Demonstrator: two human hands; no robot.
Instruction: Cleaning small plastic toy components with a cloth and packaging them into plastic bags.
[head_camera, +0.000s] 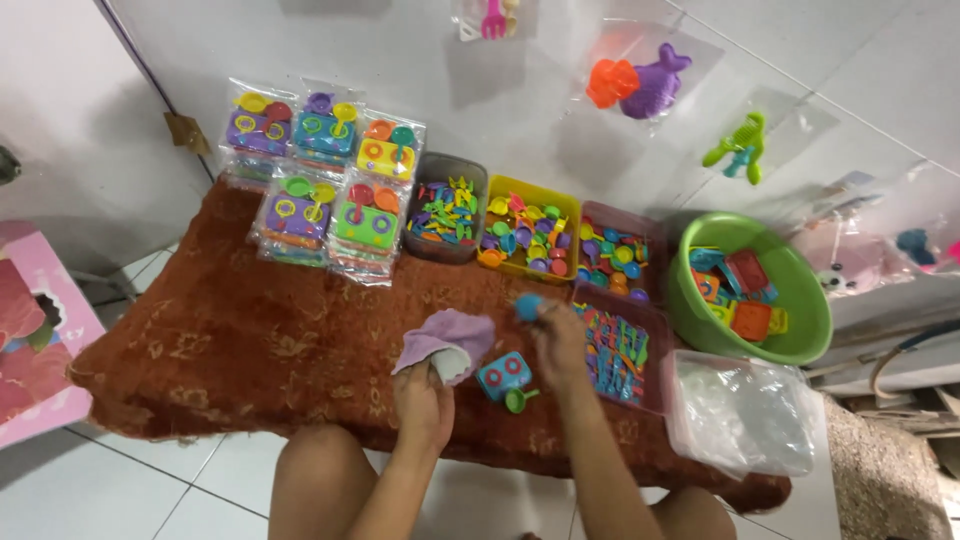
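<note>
Both forearms are bare from the lower edge of the view up to the wrists, with no sleeve showing on either one. The left hand (425, 400) and the right hand (560, 340) carry no gloves, and I can make out no ring, watch or bracelet on them, though the fingers are small and partly hidden. Two bare knees show at the bottom edge, uncovered by any cloth.

rug (230, 350) on floor | 5 toy packs (325, 180) at rug's back left | 3 trays (530, 228) in a row right of packs | 4th tray (618, 345) in front | basin (795, 330) right of trays | bag box (745, 415) before basin
</note>
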